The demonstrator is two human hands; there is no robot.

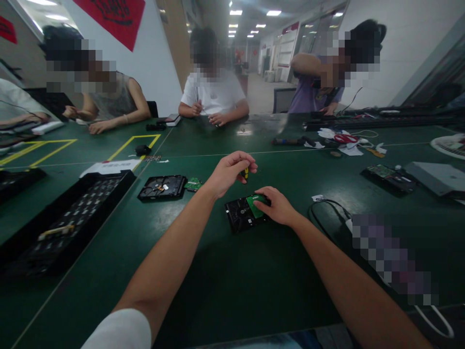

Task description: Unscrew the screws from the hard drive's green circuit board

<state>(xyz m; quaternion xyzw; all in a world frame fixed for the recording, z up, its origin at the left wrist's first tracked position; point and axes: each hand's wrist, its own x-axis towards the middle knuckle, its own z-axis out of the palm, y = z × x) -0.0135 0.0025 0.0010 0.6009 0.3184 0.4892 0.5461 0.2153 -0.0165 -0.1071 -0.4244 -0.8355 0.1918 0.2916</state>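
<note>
Far to the left of my grip lay a black tray (pixel 69 218), and nearer to it a second drive (pixel 162 187) with a loose green board (pixel 193 184) beside it. My left hand (pixel 232 172) was closed, its fingers pinching a small yellow screwdriver (pixel 246 173) just above the hard drive (pixel 241 218). My right hand (pixel 278 206) lay curled on the drive's circuit board (pixel 255 206). I could not tell whether it gripped the edge. I judged this to be the screw step. The next move needed the tip straight in a screw and the drive held steady. A black cable (pixel 327 211) lay to the right.
</note>
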